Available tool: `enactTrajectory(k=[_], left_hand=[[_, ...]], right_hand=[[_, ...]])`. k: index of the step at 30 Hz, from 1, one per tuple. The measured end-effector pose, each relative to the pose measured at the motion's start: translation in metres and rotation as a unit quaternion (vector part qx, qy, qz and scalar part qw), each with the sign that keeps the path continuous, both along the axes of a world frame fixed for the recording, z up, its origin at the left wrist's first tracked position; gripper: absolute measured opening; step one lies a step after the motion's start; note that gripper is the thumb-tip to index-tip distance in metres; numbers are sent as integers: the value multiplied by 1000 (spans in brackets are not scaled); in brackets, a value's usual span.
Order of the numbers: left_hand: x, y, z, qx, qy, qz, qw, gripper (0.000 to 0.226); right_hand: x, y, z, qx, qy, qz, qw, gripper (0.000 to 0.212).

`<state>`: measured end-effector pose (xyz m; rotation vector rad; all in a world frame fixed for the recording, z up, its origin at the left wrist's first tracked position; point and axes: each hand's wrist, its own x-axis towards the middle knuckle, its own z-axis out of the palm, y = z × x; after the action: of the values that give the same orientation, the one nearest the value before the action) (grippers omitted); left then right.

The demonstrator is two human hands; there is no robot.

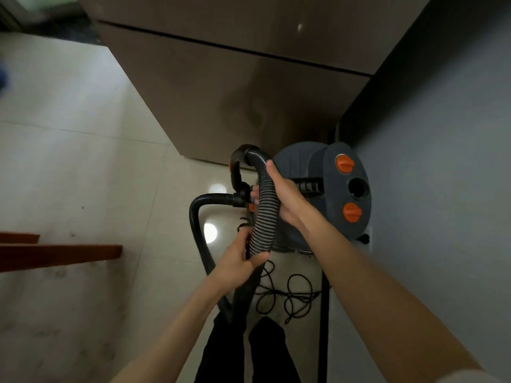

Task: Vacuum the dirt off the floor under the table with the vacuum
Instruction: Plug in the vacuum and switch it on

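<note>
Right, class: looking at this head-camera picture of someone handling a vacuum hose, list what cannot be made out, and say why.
- Ribbed black-and-grey hose: the stretches inside the left hand and the right hand are covered by them.
- Round grey vacuum body with orange knobs: its lower part is hidden by the right forearm.
- Thin black power cord on the pale tiled floor: its plug end cannot be seen.
- Top left corner: too blurred to identify.

Both hands grip a ribbed black vacuum hose: right hand high on the hose, left hand lower. Grey canister vacuum with two orange knobs stands beside the grey wall. Black power cord lies tangled on the tiled floor.
</note>
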<state>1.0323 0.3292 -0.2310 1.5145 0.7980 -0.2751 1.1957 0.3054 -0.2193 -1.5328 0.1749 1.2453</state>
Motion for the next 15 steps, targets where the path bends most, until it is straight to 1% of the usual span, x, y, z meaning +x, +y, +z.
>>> enactTrajectory(k=[1, 3, 5, 6, 7, 8, 9, 10, 11, 13, 14, 15], left_hand=[[-8, -3, 9, 5, -4, -11, 1000, 47], [-19, -3, 27, 21, -12, -57, 998, 47], [-26, 3, 45, 49, -19, -137, 989, 33], [-28, 8, 52, 53, -24, -144, 988, 22], [-30, 12, 62, 36, -25, -109, 993, 14], [-30, 19, 74, 5, -22, -32, 999, 14], [-29, 27, 83, -28, -16, 61, 998, 18], [-27, 35, 90, -61, -12, 145, 988, 27], [-24, 43, 96, -94, -12, 201, 975, 39], [-13, 55, 107, -161, -16, 242, 957, 63], [-5, 58, 114, -207, -23, 262, 942, 73], [4, 60, 121, -262, -44, 290, 919, 80]], right_hand=[[-1, 4, 10, 15, 18, -29, 999, 37], [-8, 5, 31, 31, 1, -28, 999, 22], [-16, -5, 49, 46, -32, 11, 998, 22], [-20, -13, 58, 52, -50, 30, 997, 25], [-23, -23, 67, 53, -68, 48, 995, 25], [-25, -34, 78, 52, -84, 64, 993, 23], [-28, -46, 89, 57, -96, 77, 991, 20], [-30, -58, 99, 65, -105, 89, 988, 15], [-32, -70, 108, 73, -113, 102, 986, 10], [-36, -94, 123, 89, -125, 128, 980, 9], [-38, -105, 129, 96, -127, 138, 977, 12], [-40, -114, 135, 101, -127, 151, 975, 16]])
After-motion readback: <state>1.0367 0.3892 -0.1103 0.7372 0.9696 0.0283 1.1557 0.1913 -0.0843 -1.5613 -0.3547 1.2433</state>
